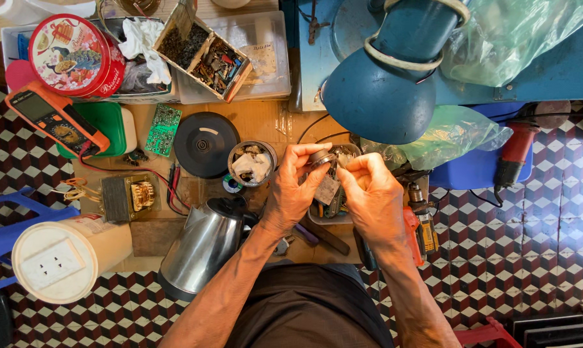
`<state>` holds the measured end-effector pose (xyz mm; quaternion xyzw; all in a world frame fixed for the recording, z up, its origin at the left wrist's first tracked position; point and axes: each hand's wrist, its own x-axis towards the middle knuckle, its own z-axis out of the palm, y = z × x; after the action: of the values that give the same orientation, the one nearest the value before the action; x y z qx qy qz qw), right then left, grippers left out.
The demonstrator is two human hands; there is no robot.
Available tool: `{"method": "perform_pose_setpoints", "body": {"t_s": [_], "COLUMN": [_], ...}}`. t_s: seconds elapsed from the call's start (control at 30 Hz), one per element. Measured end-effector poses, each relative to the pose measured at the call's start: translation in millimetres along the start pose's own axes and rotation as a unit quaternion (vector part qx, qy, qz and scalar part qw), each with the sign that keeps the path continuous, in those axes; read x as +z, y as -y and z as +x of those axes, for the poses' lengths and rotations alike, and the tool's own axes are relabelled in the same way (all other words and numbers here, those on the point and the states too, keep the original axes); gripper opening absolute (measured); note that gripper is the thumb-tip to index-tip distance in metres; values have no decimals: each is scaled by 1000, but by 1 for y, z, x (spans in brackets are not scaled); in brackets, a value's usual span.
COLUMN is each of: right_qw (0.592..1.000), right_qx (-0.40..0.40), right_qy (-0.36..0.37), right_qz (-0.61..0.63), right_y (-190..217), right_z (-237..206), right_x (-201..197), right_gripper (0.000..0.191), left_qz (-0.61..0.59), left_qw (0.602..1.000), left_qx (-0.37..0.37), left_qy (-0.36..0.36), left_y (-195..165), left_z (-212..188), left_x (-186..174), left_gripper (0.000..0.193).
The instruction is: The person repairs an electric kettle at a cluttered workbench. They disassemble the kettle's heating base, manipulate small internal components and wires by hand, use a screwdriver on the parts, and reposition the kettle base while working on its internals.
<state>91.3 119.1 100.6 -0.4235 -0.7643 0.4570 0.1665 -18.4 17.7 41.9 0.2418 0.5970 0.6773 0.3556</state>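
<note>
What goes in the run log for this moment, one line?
left hand: pinching small round part | right hand: fingers at same part | steel kettle beside left forearm | blue lamp overhead

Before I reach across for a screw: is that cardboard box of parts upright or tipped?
Tipped: the cardboard box leans on the clear bin, its open side showing screws.

A blue desk lamp (385,87) is showing a white band around its neck. The floor (555,219) is wearing a red, white and black cube pattern. An orange multimeter (56,119) is lying against a green box (107,125). A round red tin (75,55) is carrying painted pictures. The steel kettle (201,248) is gleaming silver beside its black base (206,144), and a green circuit board (163,129) is sitting nearby.
</note>
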Motion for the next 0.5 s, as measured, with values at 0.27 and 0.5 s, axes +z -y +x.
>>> {"method": "perform_pose_setpoints", "body": {"t_s": [0.27,0.5], "right_qw": [946,882], "right_qx": [200,255], "right_qy": [136,175], "right_qz": [216,357], "right_y": [-15,-14], "right_z": [6,7], "right_x": [-13,-16], "right_gripper": [17,15], "left_qz": [-13,30], "left_qw": [999,997], "left_qx": [38,65], "left_qy": [25,16], "left_y": [-3,-12], "left_z": [-4,-7], "left_x": [-3,-4], "left_gripper": [28,26]}}
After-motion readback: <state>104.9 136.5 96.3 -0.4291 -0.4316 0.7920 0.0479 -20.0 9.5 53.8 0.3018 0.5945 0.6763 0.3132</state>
